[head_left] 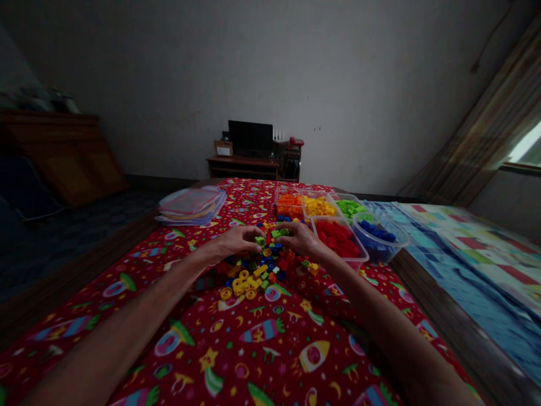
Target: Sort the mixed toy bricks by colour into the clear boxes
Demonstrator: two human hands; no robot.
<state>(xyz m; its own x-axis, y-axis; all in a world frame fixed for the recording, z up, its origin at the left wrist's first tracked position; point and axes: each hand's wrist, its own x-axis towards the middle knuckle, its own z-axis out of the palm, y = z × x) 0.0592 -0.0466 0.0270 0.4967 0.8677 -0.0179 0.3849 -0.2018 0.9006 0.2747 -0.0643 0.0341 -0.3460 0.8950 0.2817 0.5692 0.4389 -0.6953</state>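
Note:
A loose heap of toy building bricks (260, 272) in yellow, red, blue, green and orange lies on the red patterned tablecloth (236, 361). My left hand (240, 241) reaches in from the left, its thumb and fingers closed on a green brick (259, 241). Facing it across the heap, my right hand (299, 237) has its fingertips on a light green brick (279, 232). Both hands are over the far part of the heap, a short gap apart. Some bricks beneath the fingers are hidden.
Right of the heap stand clear tubs of sorted bricks: orange (289, 206), yellow (320, 207), green (349, 209), red (338, 238) and blue (377, 231). Stacked plastic lids (192, 206) lie at the far left. A bed (473, 265) adjoins the table's right side.

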